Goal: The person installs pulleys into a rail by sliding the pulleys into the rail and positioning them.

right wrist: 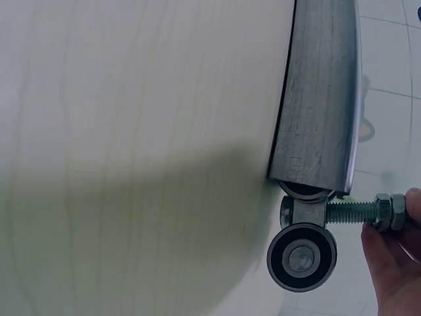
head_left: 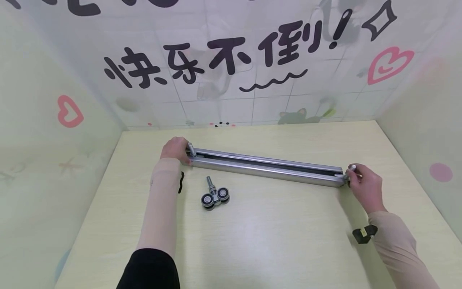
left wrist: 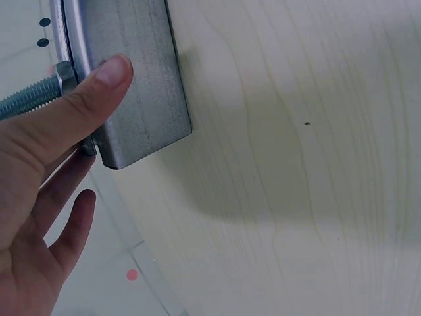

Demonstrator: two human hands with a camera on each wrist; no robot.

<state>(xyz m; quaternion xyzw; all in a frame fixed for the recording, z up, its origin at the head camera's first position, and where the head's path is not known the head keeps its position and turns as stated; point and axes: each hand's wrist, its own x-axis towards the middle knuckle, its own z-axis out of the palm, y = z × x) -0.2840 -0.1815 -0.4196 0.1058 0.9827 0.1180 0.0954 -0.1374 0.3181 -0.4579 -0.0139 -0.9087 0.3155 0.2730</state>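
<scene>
A long grey metal rail (head_left: 267, 166) lies across the pale table (head_left: 274, 237). My left hand (head_left: 175, 149) holds its left end. The thumb (left wrist: 99, 85) presses the rail's (left wrist: 131, 79) side face and the fingers reach past the end, beside a bolt (left wrist: 26, 99) that sticks out there. At the right end my right hand (head_left: 364, 184) pinches the threaded bolt (right wrist: 355, 212) of a roller trolley. One of its black wheels (right wrist: 301, 257) sits just outside the rail's (right wrist: 322, 99) open end. A second, loose roller trolley (head_left: 215, 196) lies on the table in front of the rail.
Printed panels wall the table in at the back (head_left: 231, 68), left (head_left: 43, 132) and right (head_left: 429, 120). Bare tabletop stretches in front of the rail.
</scene>
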